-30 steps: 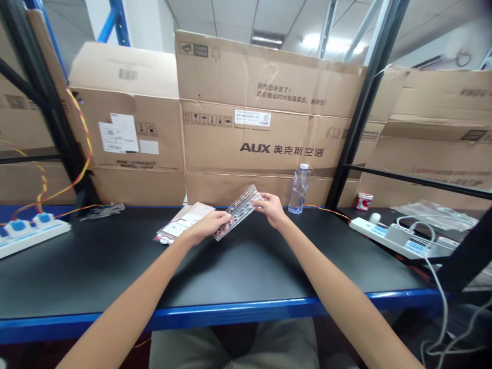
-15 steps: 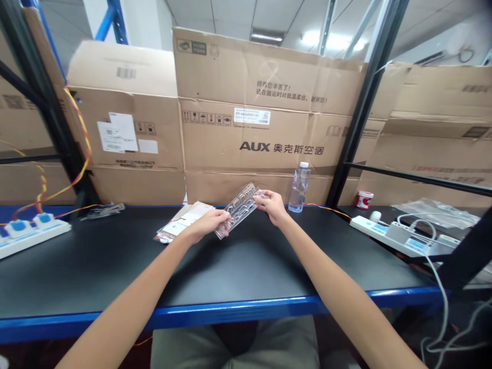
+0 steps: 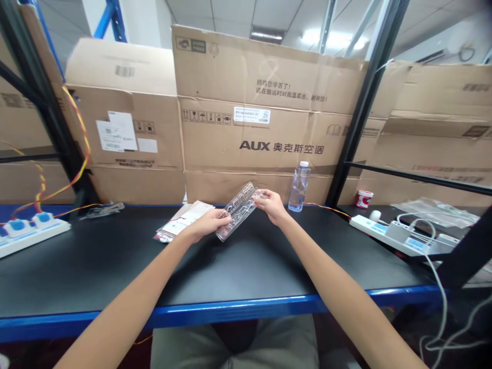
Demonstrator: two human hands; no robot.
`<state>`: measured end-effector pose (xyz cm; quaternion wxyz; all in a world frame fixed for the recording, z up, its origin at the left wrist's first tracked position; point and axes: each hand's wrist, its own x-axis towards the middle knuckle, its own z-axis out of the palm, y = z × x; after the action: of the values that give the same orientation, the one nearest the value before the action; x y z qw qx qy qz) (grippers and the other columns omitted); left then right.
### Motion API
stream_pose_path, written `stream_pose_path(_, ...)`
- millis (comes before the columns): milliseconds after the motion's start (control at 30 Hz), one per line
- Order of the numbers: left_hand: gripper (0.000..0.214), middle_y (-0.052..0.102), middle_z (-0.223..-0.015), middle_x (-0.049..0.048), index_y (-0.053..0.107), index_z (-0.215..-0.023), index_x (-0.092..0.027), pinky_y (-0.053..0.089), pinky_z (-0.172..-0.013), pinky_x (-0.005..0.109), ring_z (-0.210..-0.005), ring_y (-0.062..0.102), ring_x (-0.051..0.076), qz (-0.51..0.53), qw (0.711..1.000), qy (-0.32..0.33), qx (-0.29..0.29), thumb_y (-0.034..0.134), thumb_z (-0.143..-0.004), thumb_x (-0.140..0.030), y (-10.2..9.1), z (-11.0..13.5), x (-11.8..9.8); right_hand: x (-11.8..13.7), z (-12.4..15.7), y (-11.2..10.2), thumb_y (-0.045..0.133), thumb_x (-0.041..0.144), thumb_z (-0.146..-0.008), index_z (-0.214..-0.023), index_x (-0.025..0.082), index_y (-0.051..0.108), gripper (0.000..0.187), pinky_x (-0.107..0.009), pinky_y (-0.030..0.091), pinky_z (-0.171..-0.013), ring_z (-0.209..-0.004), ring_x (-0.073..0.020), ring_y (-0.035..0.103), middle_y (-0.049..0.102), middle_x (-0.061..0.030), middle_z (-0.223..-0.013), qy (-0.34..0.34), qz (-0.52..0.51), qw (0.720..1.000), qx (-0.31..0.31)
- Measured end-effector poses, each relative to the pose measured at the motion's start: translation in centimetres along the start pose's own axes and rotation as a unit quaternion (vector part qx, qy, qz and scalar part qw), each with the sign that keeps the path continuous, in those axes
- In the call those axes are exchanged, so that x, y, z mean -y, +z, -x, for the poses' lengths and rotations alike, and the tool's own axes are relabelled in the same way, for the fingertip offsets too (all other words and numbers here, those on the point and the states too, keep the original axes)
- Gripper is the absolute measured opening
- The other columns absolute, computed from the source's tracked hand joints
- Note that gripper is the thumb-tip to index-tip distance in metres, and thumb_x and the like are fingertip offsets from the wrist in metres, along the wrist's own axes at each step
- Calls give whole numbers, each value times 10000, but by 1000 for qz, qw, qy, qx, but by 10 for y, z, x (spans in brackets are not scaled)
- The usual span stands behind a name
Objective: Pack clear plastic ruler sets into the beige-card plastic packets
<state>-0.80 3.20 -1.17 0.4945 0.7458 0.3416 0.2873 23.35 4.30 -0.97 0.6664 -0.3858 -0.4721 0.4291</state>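
Between my two hands is a clear plastic tray (image 3: 242,207) with rows of moulded hollows, tilted and raised above the black tabletop (image 3: 238,277). My left hand (image 3: 210,225) is closed on its lower left end, thumb on top. At the upper right end, my right hand (image 3: 272,205) pinches the tray's edge. The fingers beneath the tray are partly hidden. Just left of the tray, partly behind my left hand, lies a stack of paper and plastic packets (image 3: 186,218). What the hollows contain, if anything, is too small to tell.
A water bottle (image 3: 300,188) stands behind my right hand, before the cardboard panel (image 3: 269,128). Power strips lie at the left (image 3: 34,238) and right (image 3: 388,238), with cables. A red and white tub (image 3: 363,199) sits at the right, beyond the black post (image 3: 357,133).
The tray has turned slightly in my hands, so its face catches the light differently. Both hands keep their hold in nearly the same place.
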Motion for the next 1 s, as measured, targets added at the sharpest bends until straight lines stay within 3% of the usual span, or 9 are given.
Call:
stream_pose_path(233,397,636,-733,4,581,-794,-164,483,-634,276,-637,611,137,16,1000,-18,-3,705,-773,-541,1,0,1,1,1,2,773,85,-615,-913,157,686,319,-253,563,-729,-723,-125,662,711,-18,-816,20,-14,1000,7)
stream_pose_path(500,422,602,-731,-10,563,-842,-168,529,-670,302,-669,644,156,21,1000,-8,19,729,-762,-548,6,-3,6,3,5,11,735,101,-617,-789,174,654,203,-249,554,-716,-709,-117,635,686,-1,-760,31,-39,997,-54)
stream_pose_path(733,567,643,-745,27,584,-900,-156,524,-651,325,-621,638,161,55,997,-57,-13,512,-845,-716,8,-9,8,2,6,15,736,115,-600,-761,167,655,187,-238,531,-661,-683,-113,607,661,13,-717,9,-28,997,-69)
stream_pose_path(1000,478,657,-732,34,616,-834,-143,511,-662,305,-622,616,145,30,998,-35,-30,584,-834,-619,7,-8,7,2,5,15,714,108,-606,-754,166,655,169,-237,525,-636,-669,-115,607,651,16,-694,11,-26,997,-76)
